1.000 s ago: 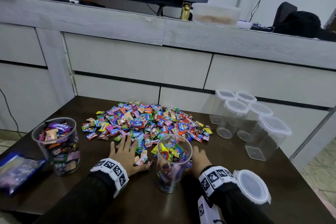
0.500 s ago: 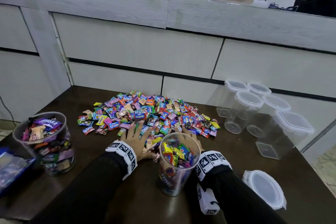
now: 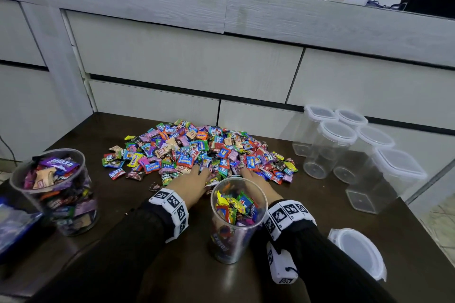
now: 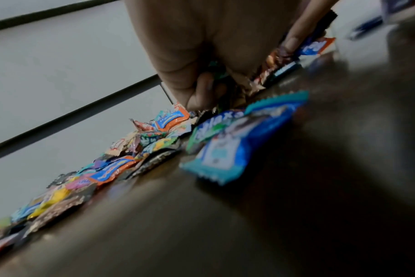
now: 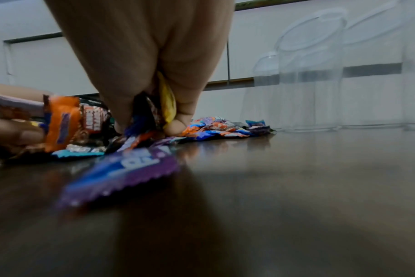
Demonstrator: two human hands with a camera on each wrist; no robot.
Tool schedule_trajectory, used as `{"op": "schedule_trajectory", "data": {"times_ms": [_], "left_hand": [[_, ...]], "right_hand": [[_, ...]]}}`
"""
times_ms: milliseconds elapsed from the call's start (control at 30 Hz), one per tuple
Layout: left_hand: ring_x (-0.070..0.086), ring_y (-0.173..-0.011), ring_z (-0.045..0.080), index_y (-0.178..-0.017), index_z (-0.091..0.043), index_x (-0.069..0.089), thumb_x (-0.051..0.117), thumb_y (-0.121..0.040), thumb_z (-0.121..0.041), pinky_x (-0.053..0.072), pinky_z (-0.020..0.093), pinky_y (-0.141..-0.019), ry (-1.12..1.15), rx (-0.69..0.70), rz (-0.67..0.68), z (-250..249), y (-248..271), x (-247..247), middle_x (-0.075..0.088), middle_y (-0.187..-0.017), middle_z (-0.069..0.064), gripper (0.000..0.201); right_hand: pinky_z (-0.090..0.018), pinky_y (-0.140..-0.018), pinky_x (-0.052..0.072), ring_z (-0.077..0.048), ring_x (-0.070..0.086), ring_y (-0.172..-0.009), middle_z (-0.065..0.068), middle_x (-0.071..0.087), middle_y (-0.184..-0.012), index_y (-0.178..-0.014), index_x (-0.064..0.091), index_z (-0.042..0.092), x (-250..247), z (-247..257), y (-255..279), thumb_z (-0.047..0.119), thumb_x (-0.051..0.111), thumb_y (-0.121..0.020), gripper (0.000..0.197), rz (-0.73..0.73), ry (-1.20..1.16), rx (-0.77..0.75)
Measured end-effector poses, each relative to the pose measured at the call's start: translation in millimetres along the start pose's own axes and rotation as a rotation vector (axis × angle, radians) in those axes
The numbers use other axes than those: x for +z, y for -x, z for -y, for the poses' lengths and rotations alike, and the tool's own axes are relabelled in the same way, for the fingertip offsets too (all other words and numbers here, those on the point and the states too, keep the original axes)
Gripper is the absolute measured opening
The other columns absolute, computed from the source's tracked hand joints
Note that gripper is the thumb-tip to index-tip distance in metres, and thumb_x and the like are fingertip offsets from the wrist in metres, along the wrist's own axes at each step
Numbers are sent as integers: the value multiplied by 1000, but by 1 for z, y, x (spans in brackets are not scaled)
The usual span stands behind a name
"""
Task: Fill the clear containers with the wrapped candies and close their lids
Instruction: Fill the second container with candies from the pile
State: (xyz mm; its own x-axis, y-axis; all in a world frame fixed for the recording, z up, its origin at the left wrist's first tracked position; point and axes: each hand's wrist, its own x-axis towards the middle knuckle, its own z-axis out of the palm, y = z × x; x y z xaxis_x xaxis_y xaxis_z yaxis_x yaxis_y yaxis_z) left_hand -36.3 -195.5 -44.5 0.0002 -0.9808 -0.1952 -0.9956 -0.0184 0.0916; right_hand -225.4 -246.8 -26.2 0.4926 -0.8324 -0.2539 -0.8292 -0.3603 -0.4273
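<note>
A heap of wrapped candies (image 3: 197,150) lies mid-table. In front of it stands an open clear container (image 3: 237,219), partly filled with candies. My left hand (image 3: 194,179) lies at the heap's near edge, left of the container, with its fingers dug into the wrappers. In the left wrist view the left hand (image 4: 201,93) curls down round candies. My right hand (image 3: 253,179) reaches past the container's right side into the heap. In the right wrist view the right hand (image 5: 152,112) grips a yellow and several dark wrappers. The loose white lid (image 3: 359,251) lies at the near right.
A full lidless container (image 3: 56,189) stands at the left, beside a blue packet (image 3: 14,226). Several empty lidded containers (image 3: 344,150) are grouped at the right back. Grey drawer fronts (image 3: 187,61) rise just behind the dark table (image 3: 172,265).
Both hands have slid forward from beside the open container into the heap's near edge, and their fingers have closed on candies. The containers have not moved.
</note>
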Motion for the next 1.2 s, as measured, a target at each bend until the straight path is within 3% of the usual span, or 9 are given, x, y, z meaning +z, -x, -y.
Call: {"op": "schedule_trajectory", "data": {"times_ms": [100,267,400,567,667,767,900,1033,1200], "left_hand": [[60,-104,35,-135,-12,32,51,-100,-27,51,43,-82,34,20,-33,7,6,-7,46,-128,14,43],[57,-111,31,-130,-7,43,48,-101,-25,45,38,-90,218,24,-141,9,20,-18,58,-123,14,35],[58,-109,30,-133,-6,42,46,-102,-23,45,37,-88,196,19,-131,2,28,-27,61,-119,14,36],[61,-104,29,-132,-7,43,43,-102,-35,46,36,-82,265,13,-183,-2,35,-43,64,-111,14,40],[60,-102,29,-133,-9,43,44,-102,-37,39,32,-72,296,14,-240,-2,38,-52,64,-108,14,42],[59,-97,28,-129,-10,45,44,-101,-39,33,30,-68,307,32,-302,-6,43,-63,64,-104,11,40],[58,-101,28,-132,-11,43,43,-101,-41,40,34,-74,345,59,-369,-17,54,-81,63,-107,11,44],[56,-86,22,-137,-12,42,43,-101,-41,40,33,-70,408,127,-430,-33,69,-102,57,-90,2,47],[56,-78,14,-133,-15,45,45,-100,-41,38,29,-65,427,263,-414,-50,89,-119,59,-88,-1,41]], "right_hand": [[-32,-83,43,-31,57,-104,-18,57,-117,-122,44,12,-5,-9,10,26,58,-91,37,-65,3,-51],[-23,-83,38,-27,54,-104,-10,51,-114,-126,53,20,-17,-17,29,24,62,-89,38,-189,50,-94],[-26,-88,41,-26,54,-106,-11,53,-115,-124,57,18,-28,-17,43,16,60,-91,33,-200,77,-114],[-28,-91,42,-25,56,-109,-10,62,-116,-121,59,15,-43,-11,59,3,53,-89,35,-247,76,-122],[-26,-87,40,-24,56,-105,-10,61,-113,-118,60,17,-50,-7,68,3,53,-89,33,-294,95,-124],[-28,-90,42,-22,56,-108,-7,60,-117,-117,61,20,-57,-3,75,4,53,-90,33,-323,112,-110],[-26,-90,39,-21,55,-110,-6,59,-118,-118,61,22,-62,3,82,4,53,-90,34,-345,153,-102],[-26,-88,40,-22,57,-106,-8,62,-113,-115,61,18,-66,7,88,2,54,-88,32,-384,111,-113],[-34,-92,46,-23,58,-104,-7,63,-111,-109,64,20,-73,8,93,5,60,-87,27,-441,28,-124]]}}
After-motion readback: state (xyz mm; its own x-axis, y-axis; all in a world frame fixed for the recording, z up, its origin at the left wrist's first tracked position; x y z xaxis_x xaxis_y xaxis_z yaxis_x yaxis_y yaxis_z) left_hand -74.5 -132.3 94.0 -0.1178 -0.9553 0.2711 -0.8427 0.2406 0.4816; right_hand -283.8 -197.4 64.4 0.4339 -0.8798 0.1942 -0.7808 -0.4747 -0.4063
